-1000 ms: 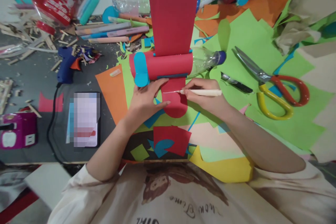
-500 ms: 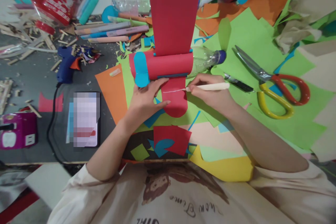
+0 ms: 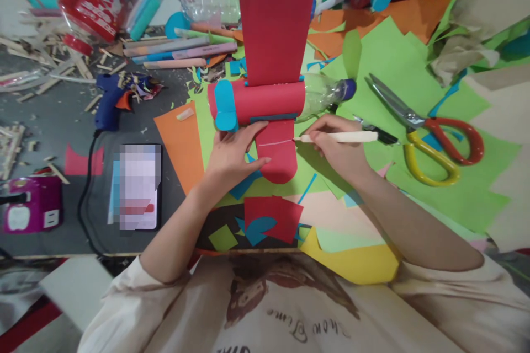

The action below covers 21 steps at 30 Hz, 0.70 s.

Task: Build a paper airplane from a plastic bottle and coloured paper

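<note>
A clear plastic bottle (image 3: pixel 323 92) with a purple cap lies on its side, wrapped in red paper (image 3: pixel 269 98) with a blue paper piece (image 3: pixel 226 105) at its left end. A long red wing (image 3: pixel 277 16) reaches away from it, and a shorter rounded red flap (image 3: pixel 278 162) points toward me. My left hand (image 3: pixel 234 157) is spread, its fingers resting on the flap's left side. Pinched in my right hand (image 3: pixel 337 146) is a white marker (image 3: pixel 351 137), its tip at the flap's right edge. A pale line (image 3: pixel 275 143) crosses the flap.
Scissors (image 3: pixel 414 118) and a black craft knife (image 3: pixel 381 131) lie on green paper at the right. A blue glue gun (image 3: pixel 108 102), a phone (image 3: pixel 141 187) and wood scraps are at the left. Several markers (image 3: pixel 182 49) lie behind; yellow paper (image 3: pixel 351 262) overhangs the front edge.
The marker tip has moved slightly right, to the flap's edge, and the pale line now reaches almost across. My left hand stays on the flap. The view has shifted slightly.
</note>
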{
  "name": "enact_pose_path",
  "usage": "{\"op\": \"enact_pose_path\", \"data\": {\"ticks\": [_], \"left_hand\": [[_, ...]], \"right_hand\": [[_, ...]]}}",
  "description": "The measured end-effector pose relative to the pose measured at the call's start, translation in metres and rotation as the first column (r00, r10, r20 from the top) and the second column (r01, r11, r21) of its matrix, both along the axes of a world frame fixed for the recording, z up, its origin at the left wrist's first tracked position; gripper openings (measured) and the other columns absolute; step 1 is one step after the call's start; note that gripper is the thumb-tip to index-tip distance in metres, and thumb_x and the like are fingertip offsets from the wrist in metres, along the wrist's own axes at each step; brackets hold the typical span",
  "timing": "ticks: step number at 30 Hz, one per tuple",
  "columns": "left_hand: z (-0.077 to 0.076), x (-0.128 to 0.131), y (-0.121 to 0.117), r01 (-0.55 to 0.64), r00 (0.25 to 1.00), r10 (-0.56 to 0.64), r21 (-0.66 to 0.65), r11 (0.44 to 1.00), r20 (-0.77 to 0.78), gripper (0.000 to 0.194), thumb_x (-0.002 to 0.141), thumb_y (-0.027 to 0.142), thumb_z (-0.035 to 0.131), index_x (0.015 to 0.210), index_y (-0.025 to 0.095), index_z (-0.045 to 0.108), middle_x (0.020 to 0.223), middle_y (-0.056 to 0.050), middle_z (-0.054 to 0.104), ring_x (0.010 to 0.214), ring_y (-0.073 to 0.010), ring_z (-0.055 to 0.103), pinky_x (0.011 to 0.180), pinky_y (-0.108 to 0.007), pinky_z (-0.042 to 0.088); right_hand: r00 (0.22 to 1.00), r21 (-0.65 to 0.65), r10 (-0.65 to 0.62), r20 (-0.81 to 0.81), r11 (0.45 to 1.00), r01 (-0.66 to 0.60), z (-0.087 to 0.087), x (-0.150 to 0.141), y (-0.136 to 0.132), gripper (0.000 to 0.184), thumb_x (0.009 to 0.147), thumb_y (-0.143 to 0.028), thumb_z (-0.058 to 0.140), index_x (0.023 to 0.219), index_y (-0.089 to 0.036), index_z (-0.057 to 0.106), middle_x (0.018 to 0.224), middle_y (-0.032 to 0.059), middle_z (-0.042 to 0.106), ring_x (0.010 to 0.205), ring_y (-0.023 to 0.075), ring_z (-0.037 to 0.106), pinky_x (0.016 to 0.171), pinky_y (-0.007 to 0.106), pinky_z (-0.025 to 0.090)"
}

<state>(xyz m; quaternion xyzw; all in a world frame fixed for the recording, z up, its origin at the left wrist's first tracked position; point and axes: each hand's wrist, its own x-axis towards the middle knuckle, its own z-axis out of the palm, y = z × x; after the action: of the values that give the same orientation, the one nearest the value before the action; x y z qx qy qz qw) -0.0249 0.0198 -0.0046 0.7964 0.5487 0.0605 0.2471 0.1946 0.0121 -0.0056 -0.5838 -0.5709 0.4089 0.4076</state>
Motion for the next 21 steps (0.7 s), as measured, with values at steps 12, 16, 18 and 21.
{"op": "enact_pose_path", "data": {"ticks": [12, 16, 18, 21], "left_hand": [[0.0013, 0.0010, -0.0006, -0.005, 1.000, 0.005, -0.023, 1.000, 0.001, 0.063, 0.082, 0.034, 0.070, 0.141, 0.027, 0.050, 0.109, -0.003, 0.069, 0.101, -0.0249, 0.063, 0.106, -0.037, 0.035], [-0.0005, 0.0007, 0.0003, -0.001, 1.000, 0.001, -0.013, 1.000, 0.010, 0.063, 0.081, 0.035, 0.070, 0.140, 0.028, 0.050, 0.107, -0.003, 0.069, 0.101, -0.0249, 0.063, 0.106, -0.037, 0.035], [-0.0011, 0.0007, 0.0008, 0.000, 1.000, 0.000, -0.013, 1.000, 0.008, 0.063, 0.081, 0.035, 0.071, 0.140, 0.027, 0.050, 0.106, -0.003, 0.068, 0.100, -0.0245, 0.063, 0.105, -0.036, 0.035], [-0.0017, 0.0005, 0.0007, -0.002, 1.000, 0.002, -0.014, 1.000, -0.001, 0.063, 0.082, 0.035, 0.070, 0.140, 0.026, 0.050, 0.105, -0.003, 0.068, 0.100, -0.0244, 0.063, 0.104, -0.036, 0.035]], "right_hand": [[0.998, -0.015, -0.017, -0.055, 1.000, 0.016, -0.0051, 0.0027, -0.0098, 0.012, 0.076, -0.025, 0.065, 0.065, -0.021, 0.062, 0.056, -0.0026, 0.059, 0.049, 0.0104, 0.048, 0.047, 0.025, 0.036], [1.000, -0.017, -0.009, -0.012, 1.000, 0.009, -0.0047, 0.0011, -0.0107, 0.010, 0.075, -0.021, 0.062, 0.065, -0.021, 0.063, 0.057, -0.0018, 0.061, 0.051, 0.0113, 0.049, 0.048, 0.026, 0.037], [1.000, -0.017, -0.005, 0.009, 1.000, 0.005, -0.0043, 0.0008, -0.0111, 0.010, 0.076, -0.022, 0.061, 0.066, -0.020, 0.063, 0.059, -0.0013, 0.061, 0.052, 0.0120, 0.050, 0.049, 0.027, 0.039], [0.999, 0.011, 0.013, 0.036, 1.000, -0.014, -0.0045, 0.0008, -0.0116, 0.010, 0.078, -0.022, 0.062, 0.068, -0.020, 0.062, 0.060, -0.0007, 0.062, 0.054, 0.0131, 0.053, 0.051, 0.027, 0.041]]}}
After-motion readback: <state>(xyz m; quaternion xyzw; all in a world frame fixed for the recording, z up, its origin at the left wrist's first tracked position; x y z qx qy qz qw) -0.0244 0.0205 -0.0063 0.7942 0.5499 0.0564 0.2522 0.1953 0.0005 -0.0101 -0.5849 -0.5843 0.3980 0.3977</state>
